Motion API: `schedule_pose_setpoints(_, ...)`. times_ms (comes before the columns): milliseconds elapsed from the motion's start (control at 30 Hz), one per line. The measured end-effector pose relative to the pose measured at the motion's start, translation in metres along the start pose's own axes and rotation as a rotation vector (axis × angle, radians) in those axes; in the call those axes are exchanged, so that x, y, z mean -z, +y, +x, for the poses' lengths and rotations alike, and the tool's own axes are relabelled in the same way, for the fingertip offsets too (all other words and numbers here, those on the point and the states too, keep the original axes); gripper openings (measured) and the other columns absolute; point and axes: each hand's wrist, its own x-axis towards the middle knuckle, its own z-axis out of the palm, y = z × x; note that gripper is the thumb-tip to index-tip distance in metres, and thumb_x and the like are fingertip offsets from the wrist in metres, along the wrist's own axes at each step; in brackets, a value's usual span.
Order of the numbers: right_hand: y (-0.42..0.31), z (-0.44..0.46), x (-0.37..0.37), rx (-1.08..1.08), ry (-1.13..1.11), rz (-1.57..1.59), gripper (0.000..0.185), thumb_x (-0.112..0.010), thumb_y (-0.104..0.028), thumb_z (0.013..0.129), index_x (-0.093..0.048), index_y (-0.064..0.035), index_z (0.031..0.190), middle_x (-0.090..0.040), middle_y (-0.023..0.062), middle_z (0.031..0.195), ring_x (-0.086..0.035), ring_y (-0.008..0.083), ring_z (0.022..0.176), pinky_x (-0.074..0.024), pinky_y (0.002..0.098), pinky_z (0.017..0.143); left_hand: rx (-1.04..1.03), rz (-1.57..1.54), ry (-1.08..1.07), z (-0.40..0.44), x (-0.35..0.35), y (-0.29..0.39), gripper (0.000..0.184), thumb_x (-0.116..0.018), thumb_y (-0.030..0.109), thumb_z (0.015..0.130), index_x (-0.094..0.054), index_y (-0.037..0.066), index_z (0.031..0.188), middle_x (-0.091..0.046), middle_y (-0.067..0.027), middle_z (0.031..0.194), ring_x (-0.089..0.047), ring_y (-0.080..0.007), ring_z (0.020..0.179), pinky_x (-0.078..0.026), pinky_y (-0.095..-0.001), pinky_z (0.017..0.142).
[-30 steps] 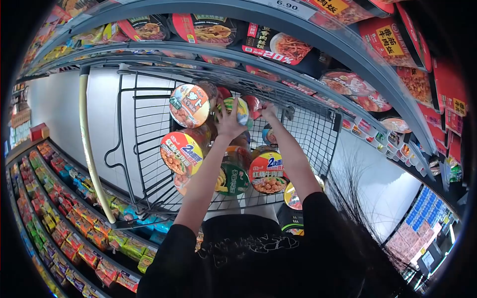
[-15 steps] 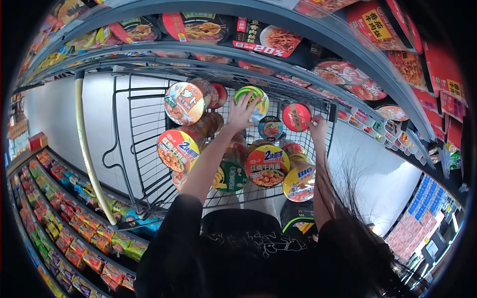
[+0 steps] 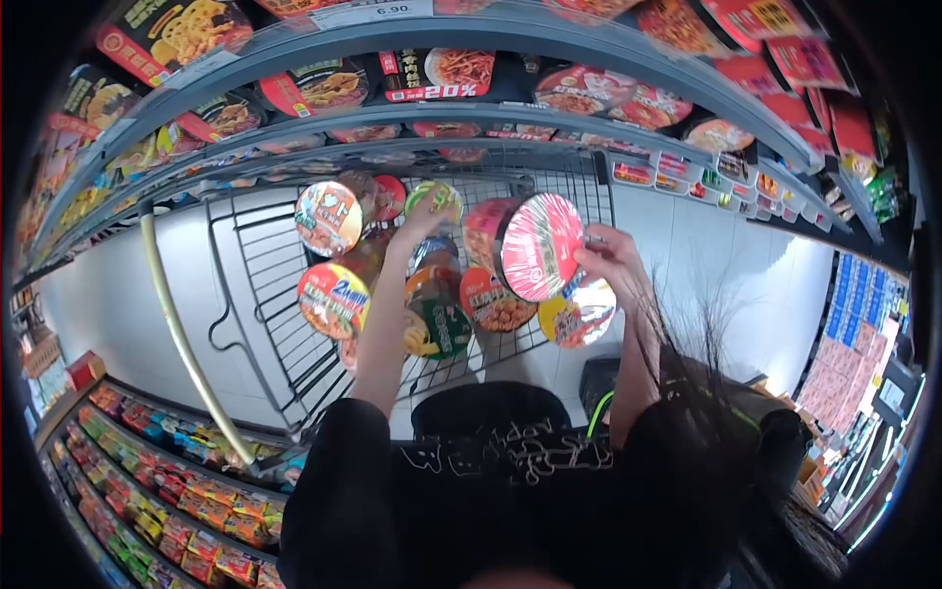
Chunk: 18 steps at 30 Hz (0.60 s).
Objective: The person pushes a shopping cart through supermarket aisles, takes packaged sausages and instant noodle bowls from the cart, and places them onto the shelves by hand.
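Shelves (image 3: 491, 37) of boxed meals sweep across the top of the frame, and bright packets (image 3: 191, 501) line the lower left. Near the centre I see the person's right hand (image 3: 616, 260) pinching the right-hand edge of a red-lidded tub (image 3: 543, 247), thumb and fingers closed at the rim; the tub's body runs back to the left, well clear of the palm. The left hand (image 3: 432, 218), upper centre, lies over a green-lidded tub (image 3: 446, 196), though I can't tell whether its fingers grip.

Below them, the black wire cart (image 3: 270, 265) carries more tubs: a white-and-orange lid (image 3: 329, 218) and a red-and-yellow lid (image 3: 334, 299) left of centre, a dark green lid (image 3: 439, 327) at the middle, a yellow-and-silver lid (image 3: 579, 312) right of centre. The held tub's round lid faces up, shiny, streaked with white glare over pinkish red.
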Motion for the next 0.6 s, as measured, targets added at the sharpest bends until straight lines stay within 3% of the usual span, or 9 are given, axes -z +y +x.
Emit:
schedule_pose_setpoints(67,-0.005,0.000,-0.005,-0.031,-0.206,0.061,0.022,-0.061,-0.012,0.076,-0.052,-0.0006,0.093,-0.060,0.0075,0.076,-0.059,0.0119,0.063,-0.0473,0.0218,0.052,-0.293,-0.234,0.032,-0.074,-0.027,0.079,0.085,-0.063,0.046,0.068,-0.023,0.007,0.132,-0.032,-0.0156,0.129,-0.033,-0.0222,0.119,-0.035,-0.0361,0.092)
schedule_pose_setpoints(100,-0.008,0.000,-0.008,-0.025,-0.210,0.071,0.022,-0.061,-0.012,0.076,-0.052,-0.0006,0.093,-0.060,0.0075,0.076,-0.059,0.0119,0.063,-0.0473,0.0218,0.052,-0.292,-0.223,0.036,-0.109,-0.040,0.101,0.085,-0.063,0.046,0.068,-0.023,0.007,0.132,-0.032,-0.0156,0.129,-0.033,-0.0222,0.119,-0.035,-0.0361,0.092)
schedule_pose_setpoints(167,-0.013,-0.003,-0.015,0.022,-0.349,0.046,0.024,-0.060,-0.017,0.079,-0.052,-0.0025,0.096,-0.060,0.0065,0.076,-0.059,0.0115,0.062,-0.0467,0.0217,0.051,-0.545,-0.575,-0.226,-0.169,-0.060,0.120,0.089,-0.061,0.052,0.067,-0.025,0.000,0.130,-0.033,-0.0140,0.129,-0.033,-0.0205,0.119,-0.031,-0.0337,0.095)
schedule_pose_setpoints(200,-0.019,-0.008,-0.021,0.030,-0.350,0.054,0.024,-0.060,-0.017,0.079,-0.052,-0.0025,0.096,-0.060,0.0065,0.076,-0.059,0.0115,0.062,-0.0467,0.0217,0.051,-0.609,-0.349,-0.128,-0.184,-0.061,0.112,0.091,-0.060,0.055,0.066,-0.026,-0.002,0.128,-0.034,-0.0144,0.128,-0.033,-0.0207,0.119,-0.027,-0.0317,0.097)
schedule_pose_setpoints(300,-0.039,-0.023,-0.051,0.037,-0.389,0.226,0.027,-0.053,-0.024,0.084,-0.051,-0.0048,0.101,-0.059,0.0050,0.081,-0.058,0.0110,0.067,-0.0472,0.0227,0.057,-0.618,-0.419,0.100,-0.231,-0.087,0.105,0.085,-0.062,0.049,0.067,-0.029,-0.003,0.126,-0.037,-0.0141,0.125,-0.035,-0.0200,0.117,-0.026,-0.0305,0.097)
schedule_pose_setpoints(367,-0.039,-0.029,-0.070,0.167,-0.366,0.308,0.031,-0.046,-0.028,0.088,-0.046,-0.0068,0.110,-0.056,0.0056,0.094,-0.057,0.0127,0.081,-0.0469,0.0257,0.067,-0.689,-0.531,0.402,-0.258,-0.110,0.110,0.079,-0.064,0.039,0.068,-0.030,-0.003,0.125,-0.041,-0.0124,0.120,-0.039,-0.0190,0.113,-0.028,-0.0308,0.096)
schedule_pose_setpoints(467,-0.037,-0.051,-0.094,0.395,-0.383,0.465,0.035,-0.039,-0.030,0.090,-0.041,-0.0073,0.116,-0.049,0.0066,0.108,-0.051,0.0157,0.098,-0.0442,0.0303,0.077,-0.800,-0.386,0.742,-0.278,-0.133,0.116,0.073,-0.069,0.018,0.064,-0.029,-0.001,0.123,-0.038,-0.0125,0.119,-0.038,-0.0206,0.110,-0.029,-0.0316,0.094)
schedule_pose_setpoints(533,-0.036,-0.072,-0.110,0.413,-0.420,0.541,0.039,-0.046,-0.024,0.087,-0.035,-0.0077,0.121,-0.042,0.0068,0.116,-0.046,0.0180,0.104,-0.0407,0.0331,0.084,-0.844,-0.311,0.812,-0.288,-0.144,0.128,0.075,-0.070,0.013,0.063,-0.028,0.000,0.123,-0.035,-0.0128,0.121,-0.037,-0.0212,0.111,-0.029,-0.0324,0.094)
schedule_pose_setpoints(600,-0.030,-0.086,-0.133,0.786,-0.256,0.254,0.060,-0.060,-0.013,0.078,-0.023,-0.0086,0.126,-0.038,0.0086,0.118,-0.044,0.0179,0.105,-0.0381,0.0329,0.088,-0.896,-0.246,0.865,-0.290,-0.150,0.131,0.077,-0.070,0.009,0.061,-0.026,0.000,0.124,-0.033,-0.0132,0.122,-0.036,-0.0218,0.112,-0.029,-0.0332,0.094)
